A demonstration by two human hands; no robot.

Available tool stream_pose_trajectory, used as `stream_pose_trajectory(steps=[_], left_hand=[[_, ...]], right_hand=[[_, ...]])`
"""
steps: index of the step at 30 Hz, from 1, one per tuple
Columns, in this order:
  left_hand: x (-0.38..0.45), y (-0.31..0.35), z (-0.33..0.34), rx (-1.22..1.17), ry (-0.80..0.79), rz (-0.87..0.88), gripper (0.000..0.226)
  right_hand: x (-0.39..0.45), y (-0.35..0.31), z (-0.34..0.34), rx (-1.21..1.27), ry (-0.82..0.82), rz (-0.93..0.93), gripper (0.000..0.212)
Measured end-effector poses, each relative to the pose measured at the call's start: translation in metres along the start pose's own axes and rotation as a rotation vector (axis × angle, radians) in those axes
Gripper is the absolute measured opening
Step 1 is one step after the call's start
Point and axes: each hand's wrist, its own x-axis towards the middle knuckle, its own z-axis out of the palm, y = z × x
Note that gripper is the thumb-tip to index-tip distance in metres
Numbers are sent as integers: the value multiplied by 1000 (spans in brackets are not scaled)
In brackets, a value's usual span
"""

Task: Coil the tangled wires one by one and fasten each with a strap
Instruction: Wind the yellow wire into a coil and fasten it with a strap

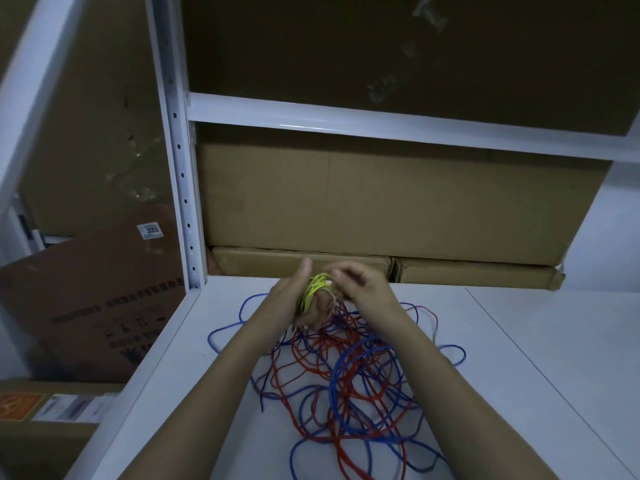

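Note:
A yellow wire coil (311, 292) is wound around my left hand (294, 299), which is raised above the white shelf (536, 358) with its thumb up. My right hand (356, 285) is right beside the coil, fingers curled, pinching something small and pale at the top of the coil; whether that is a strap or the wire's end is too blurred to tell. Below and in front of both hands lies a tangle of red wires (360, 375) and blue wires (346, 362) spread over the shelf surface.
Flat cardboard boxes (381, 202) are stacked at the back of the shelf, close behind my hands. A white perforated upright (180, 168) stands at the left. More boxes (90, 306) lean to the left, beyond the shelf edge.

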Motion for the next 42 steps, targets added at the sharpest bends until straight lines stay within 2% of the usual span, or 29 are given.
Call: stream_pose_trajectory(steps=[5,8,11,13,15,19,22,24,27,29,34,37,42], left_hand=[[-8,6,2,-98,58,-11,71],[-10,9,4,-149,48,-7,70],[-10,7,4,-220,8,-9,71],[-9,7,5,-236,-1,-17,72],[-5,11,4,-191,52,-28,69],[3,15,0,117,225,-14,57],[1,17,0,144,184,4,58],[-2,17,-2,57,120,-11,63],[-3,18,-1,-158,88,-74,69],[-3,18,2,-251,70,-95,70],[0,19,8,-365,40,-120,71],[3,17,10,-304,69,-131,69],[12,4,7,108,247,-147,65]], right_hand=[[-20,7,14,-142,-34,-199,26],[-26,2,13,-54,-111,-175,38],[-28,-3,11,-35,-201,-199,29],[-26,-2,13,-20,-155,-201,28],[-24,1,16,57,-40,-155,28],[-24,5,25,69,106,-140,23],[-26,8,32,21,158,-199,20],[-26,8,34,66,110,-179,21],[-28,2,37,268,-56,-115,17],[-28,1,38,368,-99,-103,18],[-26,2,38,231,-55,-161,18],[-25,1,36,179,2,-151,17],[-24,9,34,52,144,-136,22]])
